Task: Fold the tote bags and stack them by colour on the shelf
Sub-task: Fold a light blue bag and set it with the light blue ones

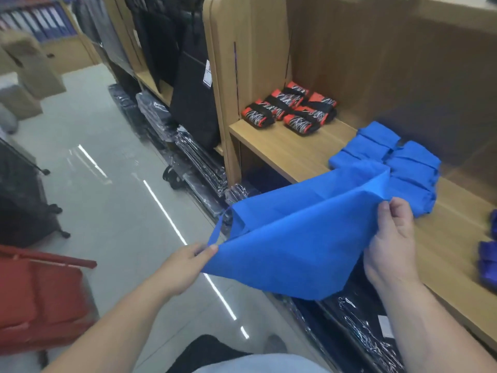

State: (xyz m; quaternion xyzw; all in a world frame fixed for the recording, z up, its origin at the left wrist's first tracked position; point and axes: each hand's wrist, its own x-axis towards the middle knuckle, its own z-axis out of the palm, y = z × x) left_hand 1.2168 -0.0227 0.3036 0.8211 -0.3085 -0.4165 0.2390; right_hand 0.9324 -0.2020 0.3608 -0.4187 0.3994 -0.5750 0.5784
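Observation:
A blue tote bag [290, 238] hangs spread between my hands in front of the wooden shelf [290, 154]. My left hand [185, 267] pinches its lower left corner, where a handle loop dangles. My right hand [392, 243] grips its right edge near the shelf front. Part of the bag lies draped over the shelf edge. Behind it on the shelf sits a group of folded blue bags [390, 160]. Folded red-and-black bags [293, 109] lie at the shelf's back left. Folded purple bags [488, 262] show at the far right edge.
Black bags in plastic wrap [199, 162] lie stacked along the floor below the shelving. Black bags [188, 76] hang in the unit to the left. A red bag [40, 297] and a black wheeled case [24, 200] stand on the tiled floor at left.

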